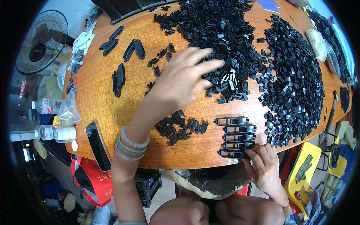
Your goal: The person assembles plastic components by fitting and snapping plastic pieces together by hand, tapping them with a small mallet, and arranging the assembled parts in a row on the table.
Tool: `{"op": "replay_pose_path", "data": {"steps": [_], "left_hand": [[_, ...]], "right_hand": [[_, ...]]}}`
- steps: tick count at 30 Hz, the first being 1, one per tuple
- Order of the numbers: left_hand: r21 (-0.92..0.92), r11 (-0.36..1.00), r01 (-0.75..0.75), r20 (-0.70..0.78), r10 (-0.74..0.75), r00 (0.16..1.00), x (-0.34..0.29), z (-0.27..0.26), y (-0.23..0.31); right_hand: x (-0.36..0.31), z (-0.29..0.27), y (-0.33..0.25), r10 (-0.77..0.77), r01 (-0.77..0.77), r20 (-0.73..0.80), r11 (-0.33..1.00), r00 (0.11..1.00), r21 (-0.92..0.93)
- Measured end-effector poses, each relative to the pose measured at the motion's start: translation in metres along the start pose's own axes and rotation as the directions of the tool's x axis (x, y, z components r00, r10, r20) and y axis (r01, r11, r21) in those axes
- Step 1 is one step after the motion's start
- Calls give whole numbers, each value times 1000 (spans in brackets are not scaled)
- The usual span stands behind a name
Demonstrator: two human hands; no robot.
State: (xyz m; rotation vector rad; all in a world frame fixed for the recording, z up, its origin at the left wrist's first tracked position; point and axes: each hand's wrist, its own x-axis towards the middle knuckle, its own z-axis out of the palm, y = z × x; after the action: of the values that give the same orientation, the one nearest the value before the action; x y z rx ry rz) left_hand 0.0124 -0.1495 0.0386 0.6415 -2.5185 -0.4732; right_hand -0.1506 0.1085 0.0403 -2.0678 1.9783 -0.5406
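Note:
My left hand (pixel 180 77), its fingers spread and slightly blurred, is over the near left side of a large pile of small black plastic clips (pixel 232 48). Nothing shows in its fingers. At the table's near edge, my right hand (pixel 264 165) has thumb and fingertips closed around the right end of the nearest long black plastic piece (pixel 232 154). That piece lies in a row of several like it, side by side, each with an open frame shape. Under my left forearm sits a smaller heap of curved black parts (pixel 176 129).
A second pile of small black parts (pixel 294 82) covers the table's right side. Paired long black pieces (pixel 135 49) lie at the far left. A phone (pixel 98 146) rests by the left edge, near bottles (pixel 47 132) and a fan (pixel 42 42). A yellow stool (pixel 303 176) stands right.

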Motion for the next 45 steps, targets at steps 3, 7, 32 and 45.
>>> {"op": "replay_pose_path", "data": {"steps": [3, 7, 32, 45], "left_hand": [[-13, 995, -96, 166, 97, 981, 13, 18, 5], [-130, 991, -39, 199, 65, 978, 17, 8, -11], [-42, 996, 82, 50, -80, 996, -8, 0, -31], [139, 609, 781, -518, -627, 582, -90, -90, -82]], "right_hand": [[2, 1, -1, 16, -16, -16, 1000, 1000, 7], [2, 1, -3, 23, -24, -53, 1000, 998, -4], [161, 5, 20, -327, 340, -172, 939, 929, 52], [171, 18, 2, -256, 266, -127, 962, 958, 70]]}}
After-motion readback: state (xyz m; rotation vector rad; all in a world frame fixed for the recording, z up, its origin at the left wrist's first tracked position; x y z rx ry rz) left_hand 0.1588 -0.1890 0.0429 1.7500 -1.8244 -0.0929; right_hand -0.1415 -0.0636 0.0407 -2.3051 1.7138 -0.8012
